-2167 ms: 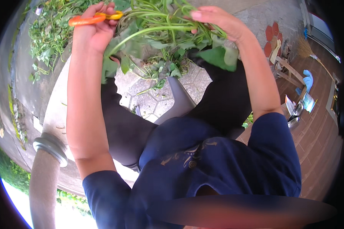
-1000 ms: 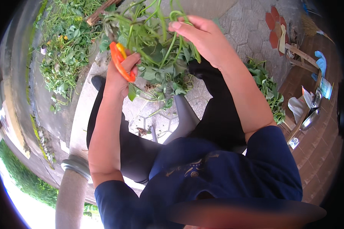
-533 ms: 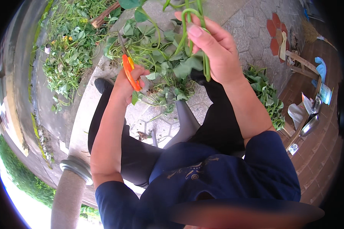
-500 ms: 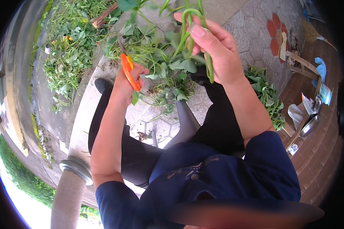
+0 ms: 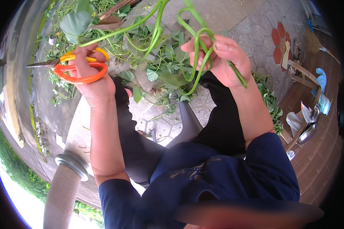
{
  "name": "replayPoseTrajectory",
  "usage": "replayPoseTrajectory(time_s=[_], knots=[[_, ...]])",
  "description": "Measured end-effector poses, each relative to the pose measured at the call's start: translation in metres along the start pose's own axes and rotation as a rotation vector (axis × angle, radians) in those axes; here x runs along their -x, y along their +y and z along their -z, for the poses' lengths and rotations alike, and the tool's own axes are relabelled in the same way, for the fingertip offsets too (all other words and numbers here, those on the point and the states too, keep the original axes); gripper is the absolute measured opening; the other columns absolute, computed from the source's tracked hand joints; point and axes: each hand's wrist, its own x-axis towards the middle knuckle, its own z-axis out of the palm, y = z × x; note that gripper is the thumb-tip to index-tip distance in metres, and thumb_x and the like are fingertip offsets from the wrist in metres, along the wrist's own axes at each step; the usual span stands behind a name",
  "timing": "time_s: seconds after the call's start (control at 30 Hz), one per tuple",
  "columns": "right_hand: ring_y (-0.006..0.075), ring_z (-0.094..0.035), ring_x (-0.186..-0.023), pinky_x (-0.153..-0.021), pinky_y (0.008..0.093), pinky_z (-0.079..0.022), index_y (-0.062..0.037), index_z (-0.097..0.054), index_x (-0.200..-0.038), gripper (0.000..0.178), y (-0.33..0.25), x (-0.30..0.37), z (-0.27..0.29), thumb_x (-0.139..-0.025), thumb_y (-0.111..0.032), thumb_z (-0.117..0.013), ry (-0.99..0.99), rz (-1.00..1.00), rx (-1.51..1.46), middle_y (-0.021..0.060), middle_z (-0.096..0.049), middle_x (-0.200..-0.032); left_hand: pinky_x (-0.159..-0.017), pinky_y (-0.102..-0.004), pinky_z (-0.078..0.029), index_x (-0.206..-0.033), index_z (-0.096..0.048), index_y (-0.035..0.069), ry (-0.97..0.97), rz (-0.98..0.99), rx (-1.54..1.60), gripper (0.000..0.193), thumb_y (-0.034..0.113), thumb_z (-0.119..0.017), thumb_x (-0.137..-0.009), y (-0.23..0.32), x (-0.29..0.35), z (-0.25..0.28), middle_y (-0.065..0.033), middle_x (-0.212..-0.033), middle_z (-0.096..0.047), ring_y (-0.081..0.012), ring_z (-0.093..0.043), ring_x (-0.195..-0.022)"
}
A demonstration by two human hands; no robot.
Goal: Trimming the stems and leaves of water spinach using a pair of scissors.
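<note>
My left hand [image 5: 91, 86] is closed around a pair of scissors [image 5: 79, 81] with orange and yellow handles, the blades pointing left. Its fingertips meet a long green leaf stalk [image 5: 118, 35] with a broad leaf [image 5: 75, 26] at its end; whether they pinch it, I cannot tell. Looped green vine stems [image 5: 198, 42] are gripped in my right hand [image 5: 233, 63], between thumb and fingers, with stem ends sticking out below the thumb. Leafy vine cuttings [image 5: 168, 57] lie in a heap on the ground beneath both hands.
A larger pile of vines [image 5: 63, 72] spreads to the left. More greens [image 5: 269, 97] lie right of my leg. A round pillar [image 5: 63, 194] stands at lower left. On the right are a wooden frame [image 5: 304, 72], metal lids [image 5: 307, 133] and a broom [image 5: 313, 42].
My left hand has moved left and up with the scissors, which now point left. The vine stems have shifted, with a stalk and leaf now stretching to my left hand. My right hand moved slightly right.
</note>
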Motion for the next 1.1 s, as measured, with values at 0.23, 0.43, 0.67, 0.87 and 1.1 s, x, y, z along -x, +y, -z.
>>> replayPoseTrajectory(time_s=[0.23, 0.43, 0.67, 0.87, 1.1], knots=[[0.0131, -0.054, -0.067, -0.061, 0.0245, -0.044, 0.0091, -0.060, -0.101, 0.032, 0.012, -0.011, -0.006, -0.087, -0.018, -0.050, -0.181, -0.104, -0.097, 0.0175, -0.063, -0.100, -0.061, -0.0251, -0.039, -0.091, -0.056, -0.004, -0.087, 0.058, 0.030, 0.053, 0.048, -0.048, -0.086, 0.004, -0.006, 0.006, -0.0111, -0.077, -0.058, -0.0147, -0.050, -0.063], [0.0186, -0.059, -0.069, -0.061, 0.0253, -0.049, 0.0097, -0.059, -0.100, 0.034, 0.022, -0.022, -0.026, -0.084, -0.018, -0.049, -0.206, -0.194, -0.189, 0.0253, -0.062, -0.094, -0.069, -0.0287, -0.042, -0.113, -0.052, -0.003, -0.607, 0.436, 0.248, 0.074, 0.061, -0.056, -0.076, -0.001, 0.000, 0.007, -0.0165, -0.108, -0.057, -0.0193, -0.052, -0.070], [0.0149, -0.056, -0.059, -0.057, 0.0258, -0.045, 0.0071, -0.062, -0.088, 0.048, 0.024, -0.027, -0.032, -0.088, -0.038, -0.046, -0.145, -0.258, -0.293, 0.0113, -0.063, -0.075, -0.064, -0.0240, -0.038, -0.112, -0.053, -0.001, -0.702, 0.374, 0.317, 0.041, 0.027, -0.057, -0.082, 0.000, 0.004, 0.011, -0.0106, -0.093, -0.058, -0.0102, -0.043, -0.060], [0.0146, -0.060, -0.072, -0.066, 0.0265, -0.047, 0.0071, -0.059, -0.100, 0.033, 0.026, -0.022, -0.030, -0.088, -0.021, -0.048, -0.042, 0.002, -0.119, 0.0115, -0.064, -0.084, -0.059, -0.0221, -0.035, -0.111, -0.054, 0.003, -0.564, 0.347, 0.283, 0.039, 0.029, -0.057, -0.082, 0.001, 0.006, 0.008, -0.0051, -0.095, -0.057, -0.0080, -0.041, -0.058], [0.0092, -0.060, -0.080, -0.070, 0.0240, -0.047, -0.0017, -0.063, -0.102, 0.026, 0.038, -0.019, -0.031, -0.084, -0.020, -0.062, 0.109, 0.385, 0.218, 0.0064, -0.064, -0.087, -0.053, -0.0191, -0.032, -0.113, -0.053, 0.005, -0.594, 0.271, 0.280, 0.042, 0.030, -0.058, -0.080, 0.000, 0.007, 0.009, -0.0057, -0.109, -0.053, -0.0067, -0.040, -0.057]])
